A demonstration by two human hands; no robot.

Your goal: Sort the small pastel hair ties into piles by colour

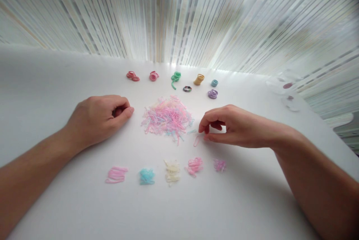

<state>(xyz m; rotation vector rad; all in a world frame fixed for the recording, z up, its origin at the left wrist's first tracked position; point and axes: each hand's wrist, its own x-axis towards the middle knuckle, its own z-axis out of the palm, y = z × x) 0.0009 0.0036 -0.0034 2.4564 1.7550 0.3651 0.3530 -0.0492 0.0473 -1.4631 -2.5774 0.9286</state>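
Note:
A mixed heap of thin pastel rubber bands [168, 115] lies between my hands. My right hand [227, 125] is beside its right edge, with thumb and index finger pinching a pale pink rubber band [196, 141]. A light blue rubber band [192, 131] lies close to those fingertips. My left hand [102, 118] rests on the table left of the heap, its fingers curled in and the thumb against them, with nothing visible in it. Nearer me are sorted bunches: pink [117, 174], blue [147, 176], cream [172, 172], deeper pink [194, 166] and lilac [220, 165].
Along the back of the white table [84, 210] sit coiled bundles: red [132, 76], rose [153, 76], green [175, 78], yellow [199, 79], blue [214, 83] and purple [212, 94]. A dark multicoloured ring [187, 89] lies among them. String curtains [168, 15] hang behind.

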